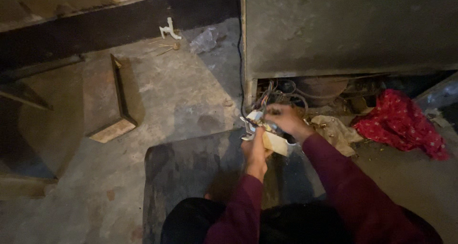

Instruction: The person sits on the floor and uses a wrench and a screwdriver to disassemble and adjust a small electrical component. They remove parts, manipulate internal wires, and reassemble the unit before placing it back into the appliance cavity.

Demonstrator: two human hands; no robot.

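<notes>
My left hand (255,151) grips a small cream-coloured box-shaped part (275,142) from below, with wires coming off it. My right hand (285,120) is above it, fingers pinched on the wires at the part's top left end (256,117). Both sleeves are dark red. The wires run into the open bottom compartment (305,89) of a large grey metal cabinet (348,29), where a dark round body and loops of cable show. What exactly the right fingers pinch is too small to tell.
A red patterned cloth (403,124) and a dirty beige rag (338,132) lie by the compartment. A dark mat (191,167) covers the concrete floor under me. A wooden block (105,98) sits left; a white plastic fitting (169,30) and crumpled clear plastic (204,40) lie farther off.
</notes>
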